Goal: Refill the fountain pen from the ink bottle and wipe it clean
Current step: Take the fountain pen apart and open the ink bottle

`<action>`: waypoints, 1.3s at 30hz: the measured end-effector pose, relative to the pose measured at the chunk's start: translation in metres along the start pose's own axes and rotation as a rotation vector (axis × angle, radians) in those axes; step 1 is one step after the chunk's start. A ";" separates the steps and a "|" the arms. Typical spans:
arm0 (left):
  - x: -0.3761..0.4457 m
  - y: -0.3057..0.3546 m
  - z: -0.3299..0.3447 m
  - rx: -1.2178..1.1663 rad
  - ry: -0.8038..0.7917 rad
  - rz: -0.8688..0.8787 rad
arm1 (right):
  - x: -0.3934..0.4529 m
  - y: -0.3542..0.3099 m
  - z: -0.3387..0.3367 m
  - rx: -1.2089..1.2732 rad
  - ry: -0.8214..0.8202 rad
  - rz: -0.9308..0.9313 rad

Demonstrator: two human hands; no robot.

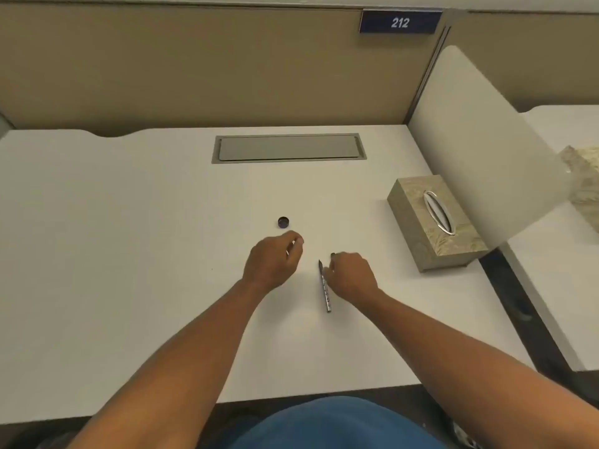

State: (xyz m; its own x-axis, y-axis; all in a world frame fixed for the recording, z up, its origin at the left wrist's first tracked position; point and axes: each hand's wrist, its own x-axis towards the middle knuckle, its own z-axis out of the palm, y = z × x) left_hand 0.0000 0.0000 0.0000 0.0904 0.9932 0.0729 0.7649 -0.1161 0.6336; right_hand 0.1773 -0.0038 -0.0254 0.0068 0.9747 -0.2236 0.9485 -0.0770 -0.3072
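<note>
We reach both bare forearms forward over the desk, our left hand (274,260) curled with fingertips pinched together, our right hand (351,275) knuckles-up and loosely closed just beside it, the two hands near but apart.

White desk surface (113,254) in a cubicle, with a grey recessed cable-tray cover (288,148) set flush near its far edge. Tan fabric partition (194,66) closes the back, carrying a dark blue number plate (400,22) reading 212; a white frosted side divider (479,140) stands at the right, with an adjoining white desk (564,124) beyond it. Lighting is even, casting soft shadows.
</note>
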 end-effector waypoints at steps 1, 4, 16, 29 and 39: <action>-0.003 -0.004 0.004 -0.017 -0.006 -0.008 | -0.004 0.003 0.005 -0.013 -0.052 0.029; -0.013 -0.007 0.011 -0.041 -0.069 -0.047 | -0.016 0.005 0.020 -0.005 -0.149 0.120; 0.013 -0.045 -0.019 -0.188 -0.113 -0.001 | -0.014 -0.024 0.017 0.233 -0.024 0.294; 0.025 -0.017 -0.012 -0.645 0.110 -0.287 | 0.012 -0.053 -0.031 0.396 0.115 0.023; 0.026 0.010 -0.012 -1.039 0.115 -0.465 | 0.023 -0.049 -0.048 0.564 0.066 -0.152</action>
State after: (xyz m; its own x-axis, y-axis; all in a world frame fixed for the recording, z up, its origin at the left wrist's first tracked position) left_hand 0.0024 0.0245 0.0175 -0.1629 0.9403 -0.2988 -0.1928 0.2666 0.9443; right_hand 0.1466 0.0324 0.0291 -0.0795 0.9932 -0.0854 0.6257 -0.0170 -0.7799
